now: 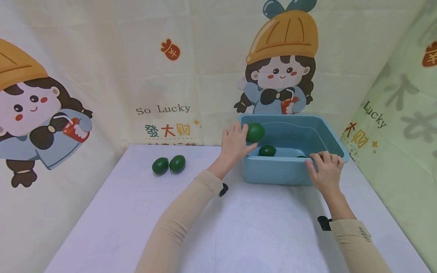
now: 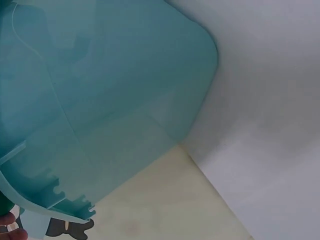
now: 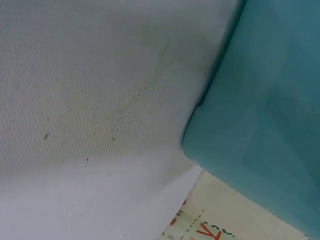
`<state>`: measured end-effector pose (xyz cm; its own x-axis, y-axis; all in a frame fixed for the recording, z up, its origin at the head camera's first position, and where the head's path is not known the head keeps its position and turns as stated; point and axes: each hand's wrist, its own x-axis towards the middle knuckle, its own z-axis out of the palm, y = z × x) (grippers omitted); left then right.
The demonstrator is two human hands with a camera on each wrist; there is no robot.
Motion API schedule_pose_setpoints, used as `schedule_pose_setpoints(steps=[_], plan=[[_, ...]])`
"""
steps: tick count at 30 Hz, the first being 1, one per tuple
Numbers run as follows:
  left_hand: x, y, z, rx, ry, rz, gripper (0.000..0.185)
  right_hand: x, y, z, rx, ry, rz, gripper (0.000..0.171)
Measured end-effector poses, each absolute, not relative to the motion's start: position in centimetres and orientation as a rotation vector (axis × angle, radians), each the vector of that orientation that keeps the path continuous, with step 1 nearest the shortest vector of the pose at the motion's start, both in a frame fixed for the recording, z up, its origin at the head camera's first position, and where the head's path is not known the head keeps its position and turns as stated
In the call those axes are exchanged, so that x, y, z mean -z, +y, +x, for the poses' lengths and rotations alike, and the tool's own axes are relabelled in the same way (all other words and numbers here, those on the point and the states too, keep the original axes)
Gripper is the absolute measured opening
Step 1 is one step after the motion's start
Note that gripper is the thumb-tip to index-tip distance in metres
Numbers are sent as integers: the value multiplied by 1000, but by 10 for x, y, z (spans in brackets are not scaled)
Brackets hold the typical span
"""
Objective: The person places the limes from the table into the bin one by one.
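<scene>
At the left end of a blue plastic bin point(image 1: 276, 170), my left hand point(image 1: 233, 142) grips a green lime point(image 1: 255, 132) between thumb and fingers, level with the rim. In the left wrist view only the fingertips point(image 2: 17, 234) and a sliver of the lime show, at the lower left corner. My right hand point(image 1: 327, 170) holds the bin's front rim near its right corner, fingers hooked over the edge and thumb on the outside. Inside the bin lies another lime point(image 1: 267, 151). A bit of green point(image 1: 302, 156) shows just above the front rim, mostly hidden by the wall.
Two more limes, a left one point(image 1: 160, 166) and a right one point(image 1: 177, 163), lie side by side on the white table point(image 1: 259, 227), left of the bin. A printed cloth backdrop point(image 1: 211, 76) rises behind the table. Each wrist carries a small black device.
</scene>
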<state>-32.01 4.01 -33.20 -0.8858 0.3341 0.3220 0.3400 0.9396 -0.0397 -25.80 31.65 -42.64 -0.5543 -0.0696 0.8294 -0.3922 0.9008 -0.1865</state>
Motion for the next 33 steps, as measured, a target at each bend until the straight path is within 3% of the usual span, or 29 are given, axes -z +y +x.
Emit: schedule_pose_setpoints(steps=[33], plan=[[340, 62, -328, -30, -2857, -477, 72, 428, 314, -258, -446, -2067, 327, 62]])
